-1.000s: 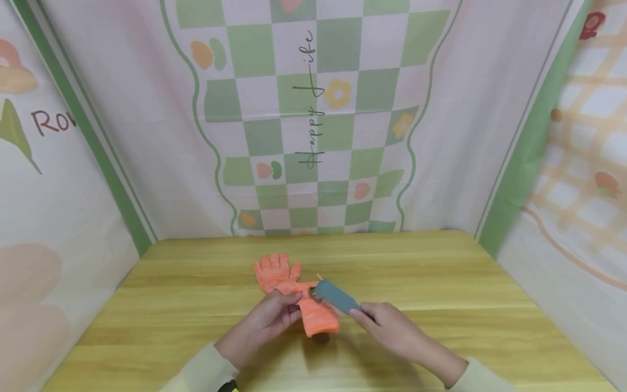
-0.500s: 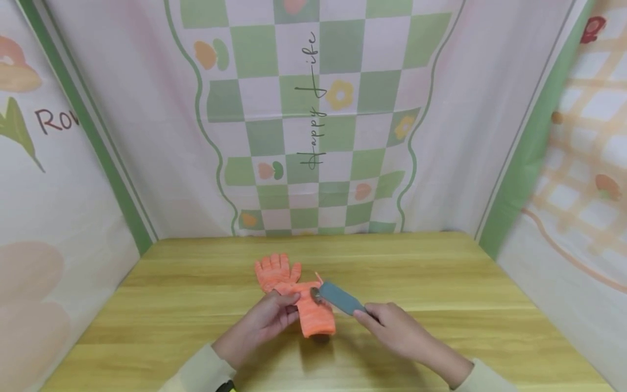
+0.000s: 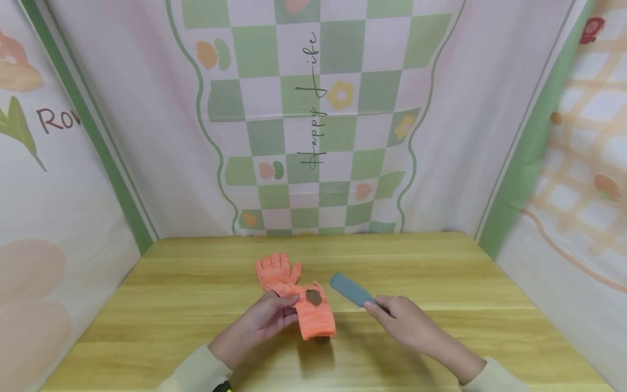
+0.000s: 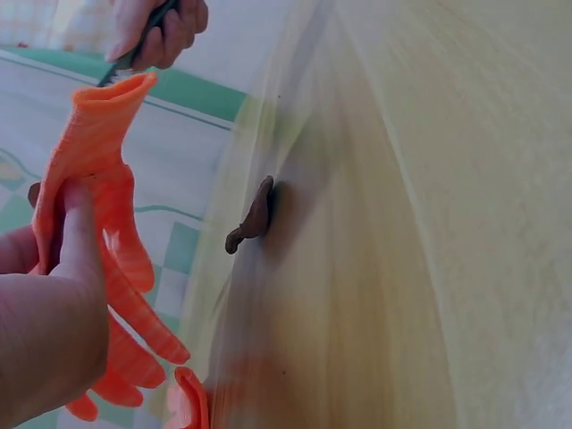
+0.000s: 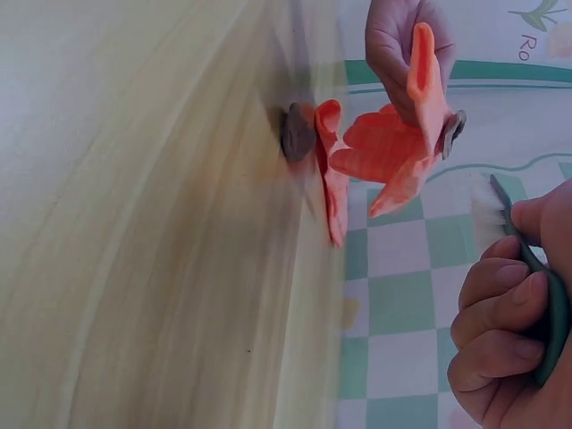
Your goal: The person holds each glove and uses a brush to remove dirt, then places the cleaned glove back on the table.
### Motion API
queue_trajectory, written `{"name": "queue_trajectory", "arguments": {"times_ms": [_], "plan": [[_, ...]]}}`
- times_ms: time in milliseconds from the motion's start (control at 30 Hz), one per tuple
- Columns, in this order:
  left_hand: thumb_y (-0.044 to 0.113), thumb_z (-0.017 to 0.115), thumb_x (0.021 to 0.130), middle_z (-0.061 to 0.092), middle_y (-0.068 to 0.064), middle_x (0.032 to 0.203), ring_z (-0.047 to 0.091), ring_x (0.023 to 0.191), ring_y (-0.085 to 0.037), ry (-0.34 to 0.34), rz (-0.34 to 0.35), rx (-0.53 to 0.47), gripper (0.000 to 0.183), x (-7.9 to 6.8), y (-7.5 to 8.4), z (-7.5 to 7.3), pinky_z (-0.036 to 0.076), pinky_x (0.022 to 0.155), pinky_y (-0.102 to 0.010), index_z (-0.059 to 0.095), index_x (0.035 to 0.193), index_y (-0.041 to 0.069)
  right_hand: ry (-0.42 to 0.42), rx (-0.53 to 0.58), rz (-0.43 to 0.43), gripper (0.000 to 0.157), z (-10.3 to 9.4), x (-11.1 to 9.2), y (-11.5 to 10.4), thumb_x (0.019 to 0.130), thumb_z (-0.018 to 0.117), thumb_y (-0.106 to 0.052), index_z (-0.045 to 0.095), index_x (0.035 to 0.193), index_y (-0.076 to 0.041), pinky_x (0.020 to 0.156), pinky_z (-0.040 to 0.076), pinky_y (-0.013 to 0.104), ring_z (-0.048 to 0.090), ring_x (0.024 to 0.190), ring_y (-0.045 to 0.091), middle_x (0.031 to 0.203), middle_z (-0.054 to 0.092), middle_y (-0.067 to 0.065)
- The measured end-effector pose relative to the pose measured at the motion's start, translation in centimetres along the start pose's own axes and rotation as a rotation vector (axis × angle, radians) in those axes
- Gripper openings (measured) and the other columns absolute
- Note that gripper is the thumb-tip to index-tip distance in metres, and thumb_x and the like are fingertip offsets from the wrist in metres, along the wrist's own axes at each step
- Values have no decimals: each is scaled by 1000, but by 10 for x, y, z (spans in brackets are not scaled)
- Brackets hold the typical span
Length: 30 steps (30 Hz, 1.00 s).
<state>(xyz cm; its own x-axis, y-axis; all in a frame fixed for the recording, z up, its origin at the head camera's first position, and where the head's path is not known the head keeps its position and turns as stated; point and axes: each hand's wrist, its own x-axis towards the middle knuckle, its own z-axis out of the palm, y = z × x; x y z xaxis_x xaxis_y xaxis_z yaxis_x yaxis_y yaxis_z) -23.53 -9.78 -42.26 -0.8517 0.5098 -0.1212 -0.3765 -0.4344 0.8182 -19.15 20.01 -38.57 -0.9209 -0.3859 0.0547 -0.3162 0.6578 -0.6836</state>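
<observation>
My left hand pinches an orange knit glove by its side, thumb on top, and holds it above the table. A flat brown lump clings to the glove's upper face; in the right wrist view this lump sits on the side facing the brush. My right hand grips a blue-grey brush by its handle, with pale bristles showing in the right wrist view. The brush is to the right of the glove, apart from it. A second orange glove lies flat behind my left hand.
Another dark brown lump lies on the wooden table beneath the held glove, mostly hidden in the head view. Patterned cloth walls enclose the table at the back and both sides.
The brush has drawn back to the right, off the held glove, baring the brown lump on it. My left hand and the held glove have barely shifted.
</observation>
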Motion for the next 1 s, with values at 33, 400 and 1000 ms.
{"name": "queue_trajectory", "arguments": {"times_ms": [33,400,1000], "plan": [[-4,47,99,67,-18,109,65,101,-26,-1,-4,-1,26,0,0,0,49,96,-39,52,123,-12,-6,15,0,47,-1,0,-1,103,42,-46,46,72,-11,42,28,20,27,45,5,54,34,-6],[-3,45,100,68,-19,107,66,102,-27,-4,-32,-28,21,1,-2,4,50,94,-39,60,114,-7,-58,91,-67,45,12,5,-8,103,43,-42,45,70,-11,42,27,21,26,46,5,55,33,-6],[-2,38,100,62,-28,115,63,107,-33,6,-30,-115,38,-4,-1,8,46,98,-44,32,134,-18,-59,65,-80,44,18,7,-5,103,43,-42,47,71,-12,41,26,20,26,46,3,55,33,-8]]}}
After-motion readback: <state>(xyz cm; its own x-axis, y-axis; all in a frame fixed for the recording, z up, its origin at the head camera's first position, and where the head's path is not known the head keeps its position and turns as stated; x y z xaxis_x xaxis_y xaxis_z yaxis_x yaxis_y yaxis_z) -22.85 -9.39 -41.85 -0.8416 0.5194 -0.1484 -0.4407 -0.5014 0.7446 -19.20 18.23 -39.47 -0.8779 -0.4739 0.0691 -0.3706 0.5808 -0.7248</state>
